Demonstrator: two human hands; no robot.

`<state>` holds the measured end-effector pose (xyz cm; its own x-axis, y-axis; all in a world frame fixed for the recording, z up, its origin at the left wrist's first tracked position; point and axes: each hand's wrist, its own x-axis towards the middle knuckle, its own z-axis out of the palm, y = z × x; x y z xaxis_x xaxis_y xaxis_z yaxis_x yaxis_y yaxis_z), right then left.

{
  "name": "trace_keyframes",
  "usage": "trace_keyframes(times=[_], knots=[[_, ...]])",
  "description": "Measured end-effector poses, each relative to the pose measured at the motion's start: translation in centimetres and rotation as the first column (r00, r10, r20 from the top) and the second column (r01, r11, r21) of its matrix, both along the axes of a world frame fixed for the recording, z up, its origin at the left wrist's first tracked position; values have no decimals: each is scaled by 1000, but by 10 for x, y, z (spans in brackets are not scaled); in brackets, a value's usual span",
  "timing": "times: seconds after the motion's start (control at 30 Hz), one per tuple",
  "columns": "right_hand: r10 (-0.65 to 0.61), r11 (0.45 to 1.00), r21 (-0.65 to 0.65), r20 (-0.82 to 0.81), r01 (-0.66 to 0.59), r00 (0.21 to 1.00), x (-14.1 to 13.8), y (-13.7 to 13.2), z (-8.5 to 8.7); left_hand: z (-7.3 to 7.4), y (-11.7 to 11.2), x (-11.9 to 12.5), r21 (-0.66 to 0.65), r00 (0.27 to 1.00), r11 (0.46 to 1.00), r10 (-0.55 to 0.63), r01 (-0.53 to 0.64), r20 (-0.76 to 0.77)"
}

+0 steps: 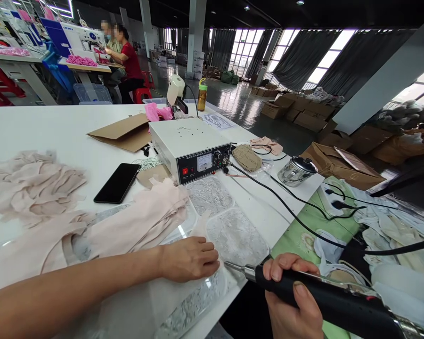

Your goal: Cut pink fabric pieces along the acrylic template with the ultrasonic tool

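Observation:
My right hand (293, 292) is wrapped round the black handle of a pen-like cutting tool (325, 296), probably an ultrasonic cutter, with a metal tip and a black cable. Its tip points left, close beside my left hand (192, 259). My left hand is closed, fingers curled down on thin pale fabric (201, 227) that lies over a clear, scratched plate (240, 233). What its fingertips pinch is partly hidden. A layered stack of pale pink fabric pieces (141, 216) lies just beyond my left forearm.
A control box with a meter (205, 165) stands at mid-table, its cable (286, 195) running right. Nearby are a phone (116, 182), loose fabric pieces (35, 183), a cardboard pattern (246, 157), a lidded glass jar (297, 172) and a bottle (202, 96). Co-workers sit at sewing machines behind.

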<state>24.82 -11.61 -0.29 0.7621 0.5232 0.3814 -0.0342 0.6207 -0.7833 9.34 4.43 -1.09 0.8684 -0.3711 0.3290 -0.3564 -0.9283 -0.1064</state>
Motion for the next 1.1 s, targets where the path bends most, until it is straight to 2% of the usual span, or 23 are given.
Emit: trace_keyframes(times=[0.37,0.63,0.83,1.1], knots=[[35,998,-43,3,-34,999,-5,-2,-1,-2,0,0,3,1000,1000,-4,4,9],[85,995,-52,29,-83,996,-3,-2,2,3,1,1,10,1000,1000,0,0,16],[67,998,5,-9,-67,998,-5,-2,5,6,1,0,5,1000,1000,7,-7,-12],[102,995,23,-3,-101,995,-4,1,-1,11,0,2,-9,999,1000,-6,5,-35]])
